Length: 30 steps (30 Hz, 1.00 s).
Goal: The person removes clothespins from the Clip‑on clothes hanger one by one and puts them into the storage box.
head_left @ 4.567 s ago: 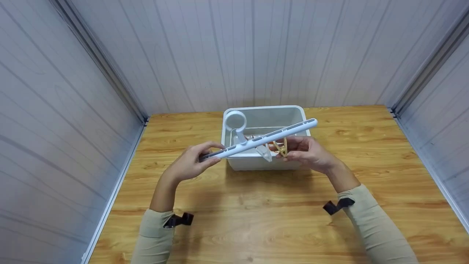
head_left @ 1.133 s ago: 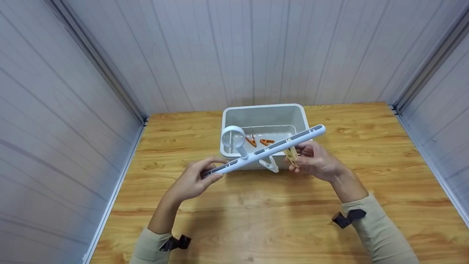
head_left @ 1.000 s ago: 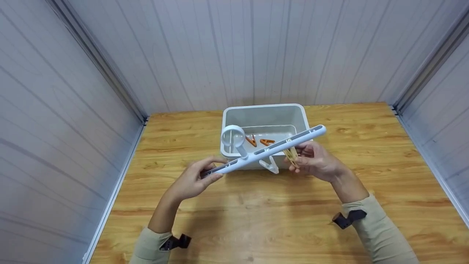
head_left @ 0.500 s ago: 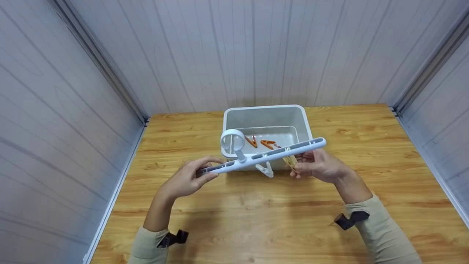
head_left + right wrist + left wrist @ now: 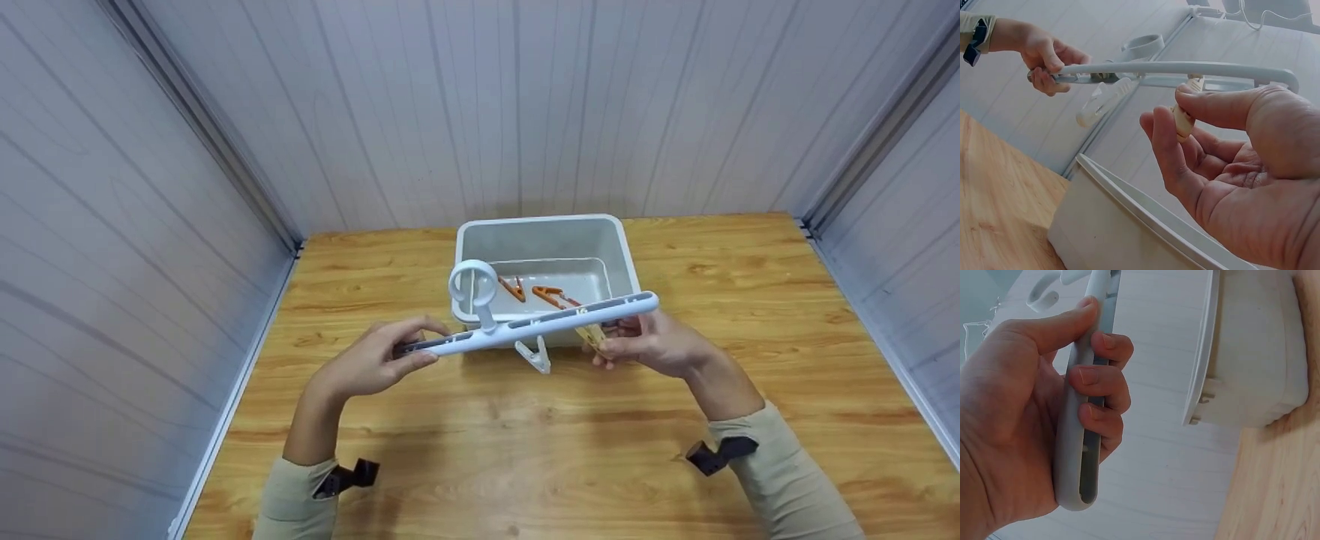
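Note:
My left hand [image 5: 360, 364] grips one end of a white slotted hanger bar [image 5: 637, 304] that has a ring-shaped hook [image 5: 472, 281]. In the left wrist view, several fingers curl round the bar [image 5: 1075, 439]. My right hand [image 5: 660, 345] pinches a yellow clothespin [image 5: 591, 335] beneath the bar's right half, between thumb and fingers. The clothespin's upper end shows in the slot; in the right wrist view, the yellow clothespin [image 5: 1183, 122] meets the bar [image 5: 1230, 71]. A white clothespin [image 5: 535, 356] hangs from the bar, left of the yellow one.
Behind the hanger stands a white bin [image 5: 540, 219] on the wooden table [image 5: 510, 450]. Orange clothespins [image 5: 513, 289] lie on its floor, partly hidden by the bar. Pale panel walls [image 5: 480, 112] enclose the table at the back and sides.
Over the last second the hanger has tilted flatter, its right end coming down and its left end slightly up. Earlier, the bar was higher over the bin. My right hand keeps its pinch.

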Tool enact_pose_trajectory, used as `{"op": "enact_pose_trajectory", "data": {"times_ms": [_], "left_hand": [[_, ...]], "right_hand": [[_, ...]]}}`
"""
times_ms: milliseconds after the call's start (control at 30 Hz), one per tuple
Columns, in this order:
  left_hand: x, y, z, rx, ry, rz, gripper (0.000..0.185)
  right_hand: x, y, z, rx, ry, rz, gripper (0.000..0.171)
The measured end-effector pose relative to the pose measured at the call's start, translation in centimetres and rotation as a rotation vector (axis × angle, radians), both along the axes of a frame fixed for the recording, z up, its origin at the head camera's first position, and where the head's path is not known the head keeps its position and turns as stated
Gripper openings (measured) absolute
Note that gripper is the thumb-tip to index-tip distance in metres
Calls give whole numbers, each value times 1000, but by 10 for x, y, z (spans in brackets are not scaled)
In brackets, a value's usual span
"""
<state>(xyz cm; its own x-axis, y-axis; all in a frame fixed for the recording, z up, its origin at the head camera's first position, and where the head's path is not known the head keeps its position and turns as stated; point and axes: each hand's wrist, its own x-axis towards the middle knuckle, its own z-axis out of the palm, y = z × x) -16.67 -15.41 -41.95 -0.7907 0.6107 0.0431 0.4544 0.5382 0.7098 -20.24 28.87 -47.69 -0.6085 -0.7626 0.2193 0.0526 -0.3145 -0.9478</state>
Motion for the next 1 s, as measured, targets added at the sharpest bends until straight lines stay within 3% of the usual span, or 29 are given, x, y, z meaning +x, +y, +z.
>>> {"op": "enact_pose_trajectory", "data": {"times_ms": [167,367,500,800,1000], "left_hand": [[5,0,3,-57,64,26,29],[10,3,9,-89,252,51,25],[11,7,9,-88,336,63,23],[16,17,2,-101,401,122,27],[16,19,0,-76,320,113,26]], "right_hand": [[6,-1,0,38,-40,-27,45],[7,-1,0,31,-39,-31,44],[7,-1,-1,-1,-68,-39,41],[11,-10,0,15,-113,-169,29],[19,-16,3,49,-144,-301,28]]}}
